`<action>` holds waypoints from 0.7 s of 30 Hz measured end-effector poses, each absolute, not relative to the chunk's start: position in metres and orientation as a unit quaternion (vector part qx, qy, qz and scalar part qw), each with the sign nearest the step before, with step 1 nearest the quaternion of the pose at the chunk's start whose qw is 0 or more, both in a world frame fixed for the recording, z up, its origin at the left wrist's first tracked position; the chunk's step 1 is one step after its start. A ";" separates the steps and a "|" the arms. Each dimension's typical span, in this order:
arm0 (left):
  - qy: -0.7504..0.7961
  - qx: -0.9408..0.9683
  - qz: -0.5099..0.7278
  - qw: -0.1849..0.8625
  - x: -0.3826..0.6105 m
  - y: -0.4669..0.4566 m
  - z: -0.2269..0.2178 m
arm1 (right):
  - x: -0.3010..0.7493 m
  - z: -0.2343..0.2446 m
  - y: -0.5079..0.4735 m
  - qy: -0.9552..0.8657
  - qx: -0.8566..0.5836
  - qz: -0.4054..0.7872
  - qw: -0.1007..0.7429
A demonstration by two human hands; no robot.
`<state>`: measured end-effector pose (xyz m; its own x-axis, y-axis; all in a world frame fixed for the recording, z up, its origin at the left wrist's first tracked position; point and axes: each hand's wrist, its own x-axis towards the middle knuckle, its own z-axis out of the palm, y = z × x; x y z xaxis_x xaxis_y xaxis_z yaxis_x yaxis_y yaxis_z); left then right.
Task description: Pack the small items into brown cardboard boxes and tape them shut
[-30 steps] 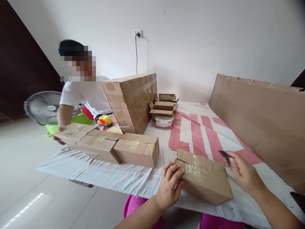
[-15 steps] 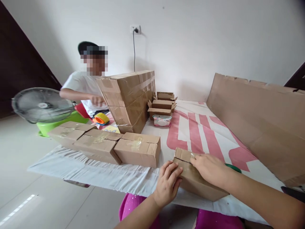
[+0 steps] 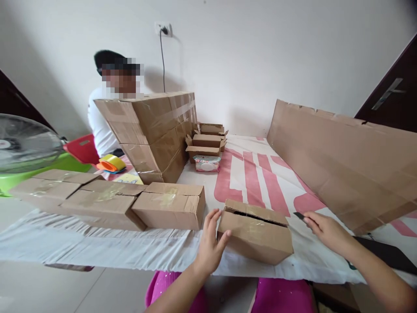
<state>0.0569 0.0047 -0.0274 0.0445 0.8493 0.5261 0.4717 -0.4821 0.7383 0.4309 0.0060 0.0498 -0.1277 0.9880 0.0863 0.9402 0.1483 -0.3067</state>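
Note:
In front of me a brown cardboard box [image 3: 256, 237] lies on the cloth, with a dark gap along its top seam and a strip of clear tape. My left hand [image 3: 210, 245] is at the box's left end, fingers apart and thumb over the near edge; whether it presses on the box I cannot tell. Off the box's right end, my right hand [image 3: 322, 228] is closed on a small dark flat blade-like piece [image 3: 299, 215], whose tip points left. Most of that piece is hidden in the fingers.
Three taped boxes [image 3: 169, 206] line the front left. Taller stacked cartons [image 3: 159, 130] stand behind them, beside a seated person [image 3: 100, 117]. Open boxes [image 3: 205, 145] and a wipes pack [image 3: 207, 163] lie farther back. A large cardboard sheet [image 3: 335, 161] leans at right; a fan [image 3: 26, 143] stands left.
My right hand has left the box top and moved right with the dark piece. My left fingers have spread. The box's top seam now gapes. The view has turned right.

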 end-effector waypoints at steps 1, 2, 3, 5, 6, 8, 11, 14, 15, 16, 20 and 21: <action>0.459 0.701 0.506 0.207 0.057 0.006 -0.026 | 0.435 0.032 0.007 -0.739 -0.654 0.091 0.132; 0.441 0.705 0.513 0.213 0.057 0.006 -0.025 | 0.437 0.014 0.008 -0.738 -0.656 0.095 0.125; 0.422 0.709 0.527 0.204 0.057 0.004 -0.024 | 0.437 -0.003 0.009 -0.740 -0.655 0.099 0.116; 0.389 0.717 0.558 0.154 0.055 -0.003 -0.027 | 0.434 -0.030 0.010 -0.749 -0.647 0.102 0.098; 0.378 0.722 0.567 0.122 0.053 -0.007 -0.029 | 0.432 -0.040 0.011 -0.754 -0.643 0.100 0.091; 0.365 0.737 0.565 0.068 0.049 -0.016 -0.035 | 0.428 -0.052 0.014 -0.768 -0.628 0.087 0.088; 0.353 0.759 0.547 0.030 0.043 -0.024 -0.045 | 0.423 -0.048 0.020 -0.778 -0.607 0.038 0.155; 0.351 0.773 0.527 0.034 0.043 -0.028 -0.051 | 0.408 -0.022 0.014 -0.731 -0.608 -0.017 0.310; 0.355 0.775 0.521 0.037 0.044 -0.030 -0.053 | 0.399 -0.010 0.008 -0.710 -0.603 -0.026 0.362; 0.361 0.777 0.514 0.036 0.046 -0.032 -0.054 | 0.388 0.002 0.001 -0.699 -0.591 -0.027 0.401; 0.397 0.776 0.490 0.018 0.060 -0.041 -0.059 | 0.334 0.037 -0.029 -0.802 -0.467 0.010 0.372; 0.400 0.777 0.487 0.015 0.063 -0.044 -0.060 | 0.322 0.039 -0.032 -0.837 -0.439 0.011 0.326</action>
<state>0.0627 -0.0437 -0.0603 0.2068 0.6353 0.7441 0.6063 -0.6801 0.4122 0.3218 -0.0320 0.0394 -0.4023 0.7414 0.5371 0.7275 0.6151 -0.3041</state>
